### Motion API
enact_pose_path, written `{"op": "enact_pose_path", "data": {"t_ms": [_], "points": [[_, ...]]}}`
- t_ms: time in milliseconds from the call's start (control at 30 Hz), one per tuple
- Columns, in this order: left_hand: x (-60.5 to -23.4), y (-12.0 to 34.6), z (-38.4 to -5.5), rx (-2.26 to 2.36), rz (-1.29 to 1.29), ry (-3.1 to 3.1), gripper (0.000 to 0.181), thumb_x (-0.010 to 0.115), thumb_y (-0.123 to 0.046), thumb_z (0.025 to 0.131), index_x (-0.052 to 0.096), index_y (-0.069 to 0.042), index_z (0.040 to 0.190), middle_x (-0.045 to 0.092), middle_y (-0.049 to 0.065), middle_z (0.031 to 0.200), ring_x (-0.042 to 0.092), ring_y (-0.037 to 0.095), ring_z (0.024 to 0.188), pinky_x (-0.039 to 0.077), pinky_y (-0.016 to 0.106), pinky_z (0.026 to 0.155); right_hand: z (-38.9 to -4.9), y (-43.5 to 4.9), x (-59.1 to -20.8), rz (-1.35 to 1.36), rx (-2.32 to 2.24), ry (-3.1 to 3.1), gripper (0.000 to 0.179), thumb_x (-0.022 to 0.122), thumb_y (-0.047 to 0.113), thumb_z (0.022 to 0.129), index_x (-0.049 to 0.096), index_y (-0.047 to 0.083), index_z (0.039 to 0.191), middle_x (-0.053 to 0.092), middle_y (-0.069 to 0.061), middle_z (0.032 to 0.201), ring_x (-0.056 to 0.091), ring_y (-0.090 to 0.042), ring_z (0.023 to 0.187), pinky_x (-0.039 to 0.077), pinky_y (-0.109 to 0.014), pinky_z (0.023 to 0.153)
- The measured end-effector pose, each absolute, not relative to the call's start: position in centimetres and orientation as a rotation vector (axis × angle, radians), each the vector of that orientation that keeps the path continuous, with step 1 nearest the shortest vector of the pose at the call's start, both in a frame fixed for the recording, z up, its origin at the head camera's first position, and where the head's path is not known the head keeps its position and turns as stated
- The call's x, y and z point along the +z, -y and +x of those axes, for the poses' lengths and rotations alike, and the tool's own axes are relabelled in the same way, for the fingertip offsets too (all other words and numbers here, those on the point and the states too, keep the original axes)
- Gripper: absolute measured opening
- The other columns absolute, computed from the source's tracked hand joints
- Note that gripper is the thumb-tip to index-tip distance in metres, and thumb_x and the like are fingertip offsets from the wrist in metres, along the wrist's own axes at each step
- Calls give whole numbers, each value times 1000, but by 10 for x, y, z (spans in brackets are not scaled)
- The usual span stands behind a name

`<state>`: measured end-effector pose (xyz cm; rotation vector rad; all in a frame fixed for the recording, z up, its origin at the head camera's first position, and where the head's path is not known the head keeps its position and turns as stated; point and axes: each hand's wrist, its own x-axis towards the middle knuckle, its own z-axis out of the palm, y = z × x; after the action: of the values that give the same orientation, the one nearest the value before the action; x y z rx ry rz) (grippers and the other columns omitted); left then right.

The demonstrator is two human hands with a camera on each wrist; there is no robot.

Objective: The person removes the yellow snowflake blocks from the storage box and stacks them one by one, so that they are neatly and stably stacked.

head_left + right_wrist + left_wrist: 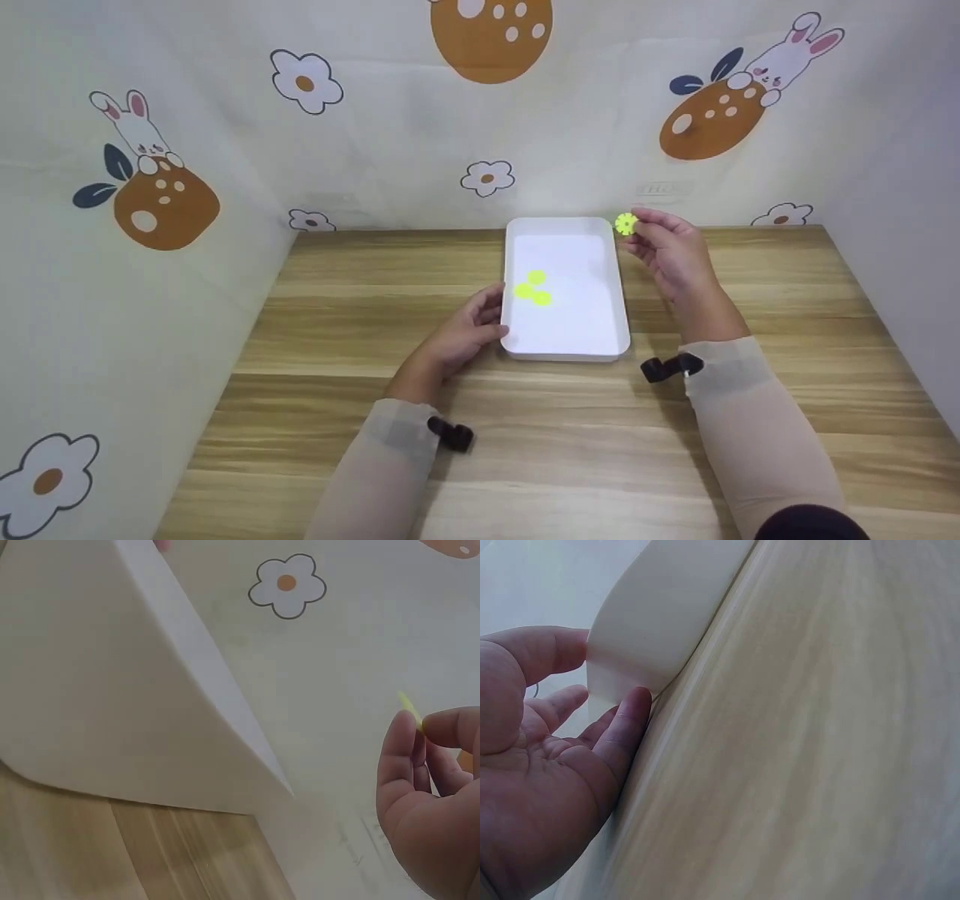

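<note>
– on the worktop [360, 315], left of the white tray [581, 322], what does the left hand [466, 334] do?
– its grip is spread, thumb and fingers touching the tray's left side.
– and inside?
– three yellow discs [541, 298] lie close together, left of the middle; the tray's long axis runs away from the person.
– and the notched disc [625, 224]?
– by the far right corner, pinched in the right hand [679, 259]; from that grip, the tray lies leftward and nearer the person.
</note>
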<state>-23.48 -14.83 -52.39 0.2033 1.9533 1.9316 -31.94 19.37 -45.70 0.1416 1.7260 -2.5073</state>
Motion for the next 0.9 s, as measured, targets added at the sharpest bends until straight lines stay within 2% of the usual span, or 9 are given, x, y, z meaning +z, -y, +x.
{"op": "enact_pose_path", "data": {"t_ms": [167,300,733,900], "points": [[-526,149,-236,1917,195,-1956,79,64,1,100,28,-10,169,37,15,171,38,33,159,40,46,129,-319,-205,-457,170,-2508,-1752,34,70,10,103,69,1,135,74,-4,110,70,-15,86,64,-22,81],[-525,149,-235,1918,186,-1954,79,64,1,100,28,-11,169,37,14,171,37,33,160,40,47,129,-319,-218,-459,193,-2530,-1740,28,71,8,101,72,2,129,74,-4,108,68,-16,86,64,-22,79],[-526,149,-234,1930,206,-1961,78,64,2,101,27,-8,169,38,17,171,39,35,159,40,47,129,-322,-248,-473,345,-2414,-1879,27,70,12,103,71,9,130,73,1,110,68,-14,94,63,-23,87],[-526,149,-235,1927,206,-1967,79,64,2,100,27,-8,169,38,17,171,39,35,159,40,46,129,-326,-256,-484,373,-2450,-1794,25,70,7,102,73,7,127,73,1,104,69,-13,87,63,-22,82]]}}
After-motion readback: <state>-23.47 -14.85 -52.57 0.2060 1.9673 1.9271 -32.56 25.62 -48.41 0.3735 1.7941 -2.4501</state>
